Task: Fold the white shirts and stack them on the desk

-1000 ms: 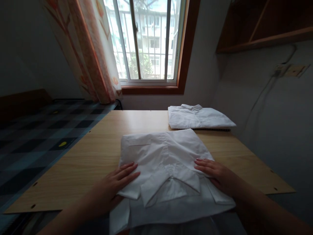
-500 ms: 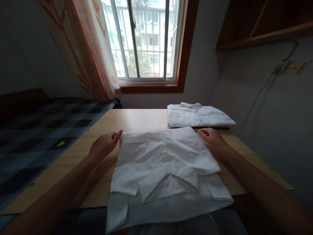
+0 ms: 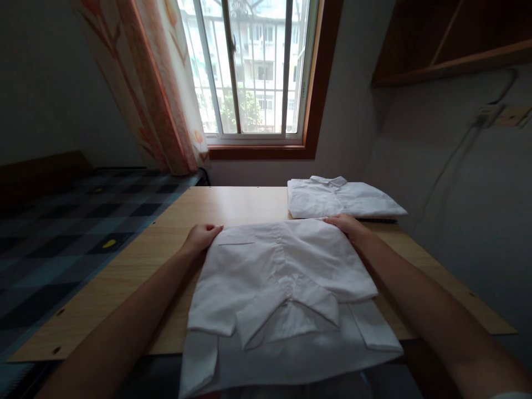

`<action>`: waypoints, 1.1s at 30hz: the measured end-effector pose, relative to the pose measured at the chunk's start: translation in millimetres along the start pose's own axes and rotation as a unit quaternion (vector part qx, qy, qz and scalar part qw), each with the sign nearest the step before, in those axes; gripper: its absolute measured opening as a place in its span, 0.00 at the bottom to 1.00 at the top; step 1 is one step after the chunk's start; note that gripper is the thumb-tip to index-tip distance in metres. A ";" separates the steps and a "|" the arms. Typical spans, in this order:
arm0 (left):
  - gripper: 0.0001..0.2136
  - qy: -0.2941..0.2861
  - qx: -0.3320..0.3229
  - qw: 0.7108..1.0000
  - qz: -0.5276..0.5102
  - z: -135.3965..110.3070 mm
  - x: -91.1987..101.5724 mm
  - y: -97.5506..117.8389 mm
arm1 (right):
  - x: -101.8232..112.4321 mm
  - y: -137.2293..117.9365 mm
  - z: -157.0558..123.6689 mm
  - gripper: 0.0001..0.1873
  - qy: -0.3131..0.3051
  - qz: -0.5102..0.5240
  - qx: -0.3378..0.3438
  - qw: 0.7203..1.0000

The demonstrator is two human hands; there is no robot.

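While our left hand [image 3: 201, 237] and right hand [image 3: 344, 224] each pinch a far corner of the white shirt [image 3: 274, 277], another folded shirt [image 3: 341, 199] lies just behind.

- The half-folded shirt [image 3: 282, 277] lies on the table [image 3: 233, 202] between the hands, and its near edge hangs over the table's front.
- The left hand [image 3: 200, 237] is at its far left corner and the right hand [image 3: 344, 224] at its far right corner.
- A folded shirt [image 3: 341, 198] lies just beyond the right hand.
- A bed [image 3: 62, 221] lies left of the left hand.
- A window [image 3: 249, 72] stands well behind both hands.
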State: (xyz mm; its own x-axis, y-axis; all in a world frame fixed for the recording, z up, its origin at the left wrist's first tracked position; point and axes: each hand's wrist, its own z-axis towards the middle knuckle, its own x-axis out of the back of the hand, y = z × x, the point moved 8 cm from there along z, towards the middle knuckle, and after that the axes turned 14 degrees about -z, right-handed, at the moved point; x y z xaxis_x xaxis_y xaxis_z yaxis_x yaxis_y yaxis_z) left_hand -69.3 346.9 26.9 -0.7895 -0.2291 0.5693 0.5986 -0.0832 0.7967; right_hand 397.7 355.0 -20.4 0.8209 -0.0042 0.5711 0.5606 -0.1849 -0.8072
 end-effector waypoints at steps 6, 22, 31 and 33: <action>0.22 0.019 -0.041 0.927 0.373 -12.8 -16.6 26.1 | 6.4 -12.3 -4.4 0.15 0.141 -0.257 0.052 0.955; 0.19 0.023 -0.125 0.990 0.058 -3.8 2.8 16.7 | 2.0 -18.7 -23.4 0.16 0.210 -0.122 0.127 0.962; 0.19 0.161 -0.092 0.973 -0.135 7.7 28.1 42.2 | 50.7 -55.5 -6.8 0.20 0.284 -0.016 0.167 0.944; 0.19 0.179 -0.099 0.968 -0.148 27.2 27.5 53.8 | 66.4 -73.2 5.6 0.18 0.321 -0.035 0.171 0.931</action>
State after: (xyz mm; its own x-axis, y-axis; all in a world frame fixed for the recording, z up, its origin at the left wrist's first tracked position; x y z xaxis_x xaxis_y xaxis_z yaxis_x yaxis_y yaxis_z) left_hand -62.5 362.5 91.0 -0.8541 -0.4855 0.1866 0.3953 -0.3728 0.8395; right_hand 411.8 373.7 75.7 0.6081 -0.6101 0.5079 0.7024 0.1155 -0.7023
